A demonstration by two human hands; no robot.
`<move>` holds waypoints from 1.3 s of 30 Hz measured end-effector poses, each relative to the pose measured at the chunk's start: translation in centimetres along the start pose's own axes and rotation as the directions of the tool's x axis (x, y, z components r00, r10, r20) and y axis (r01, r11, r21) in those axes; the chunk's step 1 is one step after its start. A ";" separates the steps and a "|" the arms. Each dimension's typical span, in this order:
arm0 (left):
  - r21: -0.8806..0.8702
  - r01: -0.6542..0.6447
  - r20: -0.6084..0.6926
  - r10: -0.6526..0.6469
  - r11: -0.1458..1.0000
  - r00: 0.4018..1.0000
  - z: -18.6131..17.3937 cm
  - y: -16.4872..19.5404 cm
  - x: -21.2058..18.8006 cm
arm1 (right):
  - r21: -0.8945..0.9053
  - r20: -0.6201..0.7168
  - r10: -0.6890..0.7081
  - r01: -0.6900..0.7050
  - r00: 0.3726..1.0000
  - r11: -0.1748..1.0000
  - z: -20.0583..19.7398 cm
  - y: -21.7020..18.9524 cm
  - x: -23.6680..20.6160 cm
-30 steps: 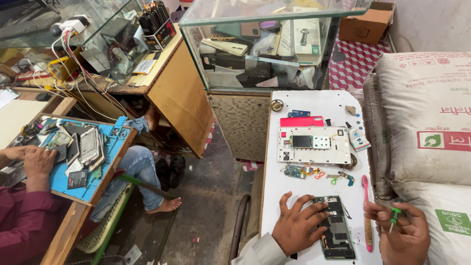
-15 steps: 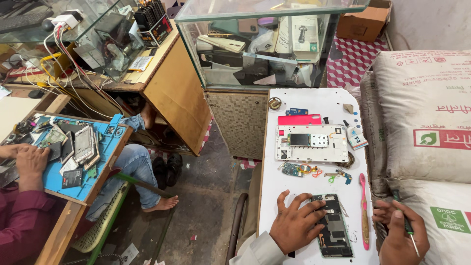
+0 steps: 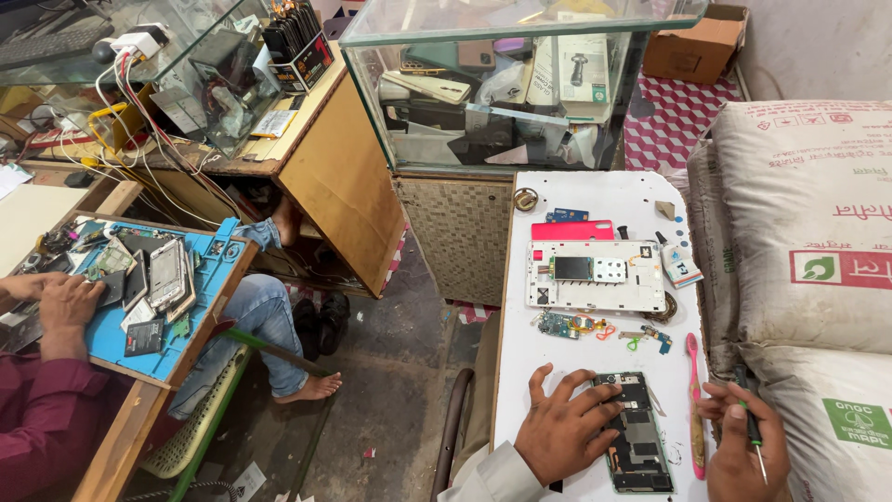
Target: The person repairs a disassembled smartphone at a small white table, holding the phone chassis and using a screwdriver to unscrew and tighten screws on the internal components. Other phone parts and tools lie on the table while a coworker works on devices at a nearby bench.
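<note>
Left hand [image 3: 565, 435] lies flat, fingers spread, on the opened phone [image 3: 636, 444], pinning it against the white bench [image 3: 520, 344] so it cannot slide. Phone sits at the bench's near edge, back exposed. Pink toothbrush [image 3: 694, 402] lies alongside. Right hand [image 3: 743, 455] is closed around a green-handled screwdriver [image 3: 751, 428], tip angled downward, just right of the phone.

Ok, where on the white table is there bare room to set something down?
Bare patches: the far-right corner of the white table, and the left strip between the circuit board and left hand. It is crowded around the white phone frame and opened phone.
</note>
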State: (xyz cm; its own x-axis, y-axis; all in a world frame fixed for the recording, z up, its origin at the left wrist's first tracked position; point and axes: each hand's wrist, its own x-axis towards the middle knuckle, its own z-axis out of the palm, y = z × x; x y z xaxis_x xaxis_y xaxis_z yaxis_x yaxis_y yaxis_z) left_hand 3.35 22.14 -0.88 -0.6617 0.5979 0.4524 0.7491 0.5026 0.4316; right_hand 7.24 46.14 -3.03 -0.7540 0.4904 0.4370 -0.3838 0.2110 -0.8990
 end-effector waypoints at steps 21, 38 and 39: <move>-0.002 0.011 0.011 -0.011 1.000 1.000 0.3 -0.1 0.0 | -0.111 -0.121 0.054 -0.068 0.991 0.992 1.0 0.5 -1.1; 0.004 0.005 0.007 -0.005 1.000 1.000 0.6 0.3 0.7 | -0.135 -0.080 0.056 -0.067 0.995 0.989 0.4 0.5 -0.3; 0.000 0.008 0.014 -0.008 1.000 1.000 0.6 0.3 0.7 | -0.144 -0.079 0.057 -0.068 0.995 0.987 0.4 0.5 -0.4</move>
State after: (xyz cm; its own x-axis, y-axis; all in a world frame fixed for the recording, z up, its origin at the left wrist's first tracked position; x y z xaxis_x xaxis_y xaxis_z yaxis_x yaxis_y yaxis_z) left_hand 3.11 23.08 -0.86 -0.6671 0.6023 0.4383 0.7439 0.5075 0.4348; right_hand 7.13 45.76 -3.60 -0.7304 0.5668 0.3811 -0.2504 0.2970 -0.9215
